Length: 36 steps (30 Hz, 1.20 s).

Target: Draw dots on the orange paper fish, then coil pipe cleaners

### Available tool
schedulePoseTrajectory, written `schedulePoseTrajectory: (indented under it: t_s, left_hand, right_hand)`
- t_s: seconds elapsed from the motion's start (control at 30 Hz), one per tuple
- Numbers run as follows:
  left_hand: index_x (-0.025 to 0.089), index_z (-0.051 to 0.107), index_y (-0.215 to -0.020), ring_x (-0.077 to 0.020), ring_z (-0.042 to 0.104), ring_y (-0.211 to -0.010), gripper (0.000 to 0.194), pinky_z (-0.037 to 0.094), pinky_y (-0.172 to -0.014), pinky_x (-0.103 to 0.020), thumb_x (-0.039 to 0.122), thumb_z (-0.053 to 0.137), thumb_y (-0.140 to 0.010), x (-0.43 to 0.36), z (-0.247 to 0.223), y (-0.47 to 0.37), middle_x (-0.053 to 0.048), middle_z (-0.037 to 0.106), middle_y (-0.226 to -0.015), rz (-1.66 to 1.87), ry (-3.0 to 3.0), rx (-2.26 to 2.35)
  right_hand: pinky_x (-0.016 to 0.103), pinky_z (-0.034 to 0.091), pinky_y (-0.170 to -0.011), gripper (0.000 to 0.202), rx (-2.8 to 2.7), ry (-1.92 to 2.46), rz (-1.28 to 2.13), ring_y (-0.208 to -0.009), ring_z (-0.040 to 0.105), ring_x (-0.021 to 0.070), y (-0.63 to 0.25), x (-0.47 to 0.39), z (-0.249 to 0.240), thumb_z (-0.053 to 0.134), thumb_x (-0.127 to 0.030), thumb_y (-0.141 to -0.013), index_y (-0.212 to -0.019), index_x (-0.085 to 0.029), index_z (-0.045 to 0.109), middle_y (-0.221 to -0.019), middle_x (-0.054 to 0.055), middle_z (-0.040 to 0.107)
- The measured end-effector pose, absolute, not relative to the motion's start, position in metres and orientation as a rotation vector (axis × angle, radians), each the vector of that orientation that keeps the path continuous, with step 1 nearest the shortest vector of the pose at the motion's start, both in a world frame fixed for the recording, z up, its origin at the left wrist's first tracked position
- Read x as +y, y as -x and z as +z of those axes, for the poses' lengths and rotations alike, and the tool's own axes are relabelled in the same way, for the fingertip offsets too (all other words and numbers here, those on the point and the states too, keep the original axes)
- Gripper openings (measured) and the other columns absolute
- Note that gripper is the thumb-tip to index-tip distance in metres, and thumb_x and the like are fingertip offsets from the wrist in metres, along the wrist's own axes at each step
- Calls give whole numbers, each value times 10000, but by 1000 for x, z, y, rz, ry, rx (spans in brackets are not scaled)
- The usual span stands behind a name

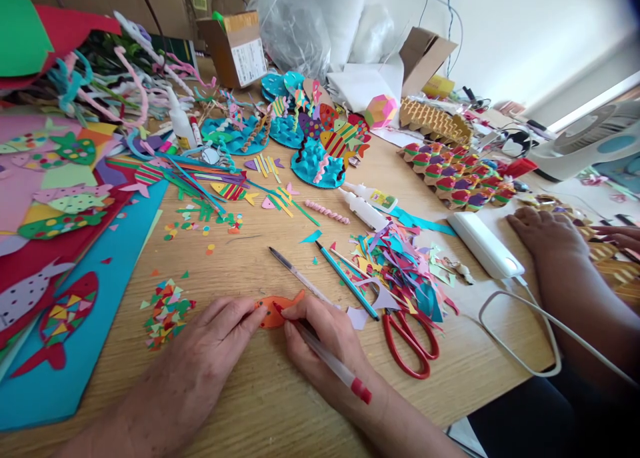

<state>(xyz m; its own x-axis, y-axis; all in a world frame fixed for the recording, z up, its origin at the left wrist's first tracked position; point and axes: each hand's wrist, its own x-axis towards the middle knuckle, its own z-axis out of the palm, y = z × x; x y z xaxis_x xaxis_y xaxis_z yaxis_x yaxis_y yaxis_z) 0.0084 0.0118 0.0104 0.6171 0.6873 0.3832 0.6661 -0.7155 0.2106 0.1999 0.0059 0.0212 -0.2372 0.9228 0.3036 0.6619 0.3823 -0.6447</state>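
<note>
An orange paper fish [273, 313] lies flat on the wooden table in front of me. With its fingers together, my left hand [220, 331] pins the fish's left end down. My right hand [325, 338] is closed round a clear-barrelled pen with a red end [334, 363], its tip at the fish's surface. Small dark marks show on the fish. Just beyond the hands lie a capped clear pen [297, 273] and a blue felt-tip pen [345, 278]. Red-handled scissors [411, 343] rest to the right, their blades partly under paper scraps.
Triangular paper bits [167, 311] lie left of my hands, colourful paper strips [400, 258] to the right. Glue bottles [367, 208], a white power bank [485, 245] with a cable and decorated paper fish [65, 311] surround the workspace. Another person's hand [547, 235] rests at right.
</note>
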Motion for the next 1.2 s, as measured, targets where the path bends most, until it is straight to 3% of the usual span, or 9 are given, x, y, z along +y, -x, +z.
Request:
schedulePoseTrajectory:
  t_s: [1.2]
  left_hand:
    - [181,555,-1141,-165,599,-929,470,543,-778,-283,-15,284,-811,13,15,-9,-38,641,-1028,715,-2795,1156]
  right_hand:
    - [199,395,-503,102,-1962,1359,561,-503,527,104,-200,7,21,453,-126,-764,-747,-179,538,-590,-5,575]
